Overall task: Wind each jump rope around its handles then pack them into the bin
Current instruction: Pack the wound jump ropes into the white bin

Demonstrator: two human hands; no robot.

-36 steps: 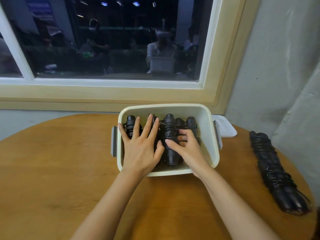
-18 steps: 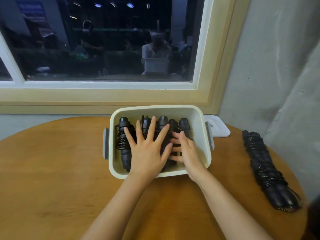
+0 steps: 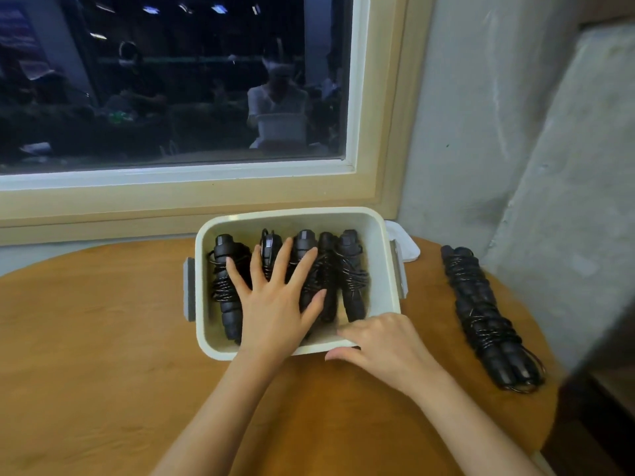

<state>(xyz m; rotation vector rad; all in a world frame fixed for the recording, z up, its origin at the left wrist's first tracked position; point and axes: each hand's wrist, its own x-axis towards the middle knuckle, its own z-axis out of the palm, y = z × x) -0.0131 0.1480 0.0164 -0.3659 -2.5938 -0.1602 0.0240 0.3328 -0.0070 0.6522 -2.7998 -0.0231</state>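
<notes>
A cream bin (image 3: pixel 385 242) with grey side handles stands at the far middle of the round wooden table (image 3: pixel 103 338). Several black jump ropes (image 3: pixel 347 269), each wound around its handles, lie side by side inside it. My left hand (image 3: pixel 275 304) lies flat on them with the fingers spread. Over the bin's near right rim rests my right hand (image 3: pixel 378 341), fingers loosely curled and holding nothing. Another wound black jump rope (image 3: pixel 481 314) lies on the table to the right of the bin.
A white lid (image 3: pixel 405 242) lies behind the bin's right corner. A window with a cream frame (image 3: pixel 206 201) runs along the wall behind the table. A grey wall (image 3: pixel 515 166) rises close on the right.
My right hand has drawn back out of the bin to its near right rim. My left hand has shifted a little to the right on the ropes. The view has swung to the right.
</notes>
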